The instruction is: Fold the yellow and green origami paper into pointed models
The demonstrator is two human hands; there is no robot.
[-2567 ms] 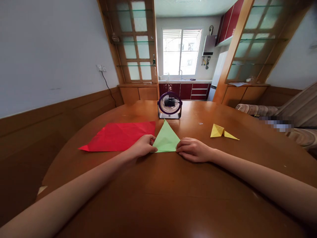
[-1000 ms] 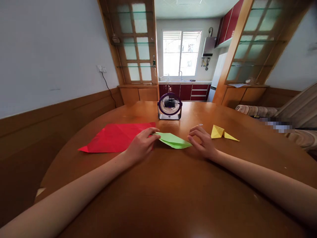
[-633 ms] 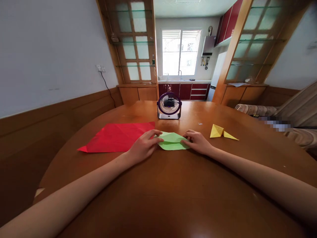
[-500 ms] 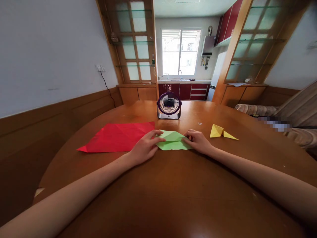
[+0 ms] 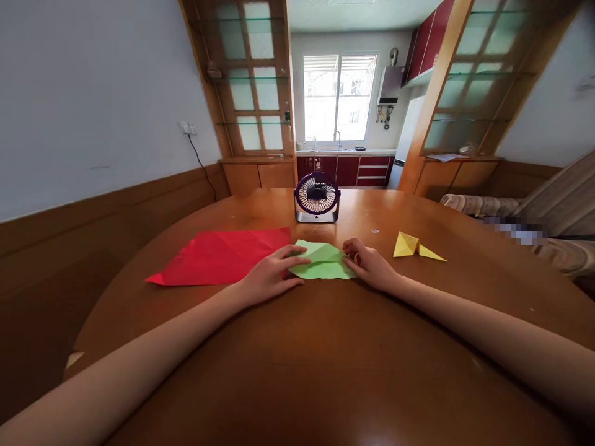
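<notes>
A folded sheet of light green paper (image 5: 328, 269) lies on the table between my hands, with a crease running across it. My left hand (image 5: 273, 271) rests at its left side, fingers stretched onto the paper and the thumb apart on the table near the front edge. At the right edge, my right hand (image 5: 369, 263) has its fingers curled, thumb and fingertips pinching the paper's corner. A red sheet of paper (image 5: 218, 257), creased, lies flat just left of my left hand. To the right of my right hand is a folded yellow paper shape (image 5: 407, 244) with a pointed tail.
A small purple desk fan (image 5: 317, 195) stands beyond the green paper on the round wooden table (image 5: 325, 365). A striped sofa (image 5: 558, 210) is at the right. Shelf cabinets and a kitchen with a window (image 5: 339, 99) lie behind.
My left thumb has moved out from the paper's edge toward the front, onto the table. My right fingers have lifted and shifted slightly at the paper's right corner.
</notes>
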